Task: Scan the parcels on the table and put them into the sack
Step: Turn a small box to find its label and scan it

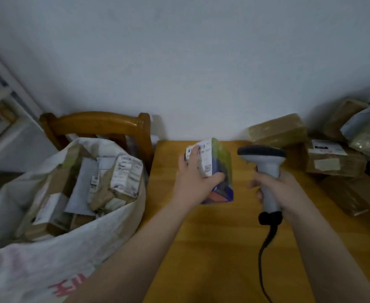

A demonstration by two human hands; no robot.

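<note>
head view. blocky parcel (220, 171) in glossy green and purple plastic film, soft at the corners, with a white paper label (203, 157) printed with barcodes. standing on end just ahead of the left hand (192, 180); resting on the table or lifted, cannot tell. left hand gripping the parcel from its left side, fingers laid across the label, thumb hooked round the near face, bare forearm stretched forward. right hand (276, 189) wrapped round the pale grey plastic handle of a pistol-shaped scanner (265, 162), wide dark head up and just beside the parcel, black cable (265, 248) trailing down from the butt. smooth yellow wooden table (212, 270) under both hands. left of the left hand, a crinkled white woven sack (48, 265) with red print, mouth open, stuffed with taped brown boxes and labelled packets. behind the sack, a curved varnished chair back (96, 122). right of the right hand, stacked brown cardboard parcels (335, 165) bound in shiny tape, some labelled.
</note>
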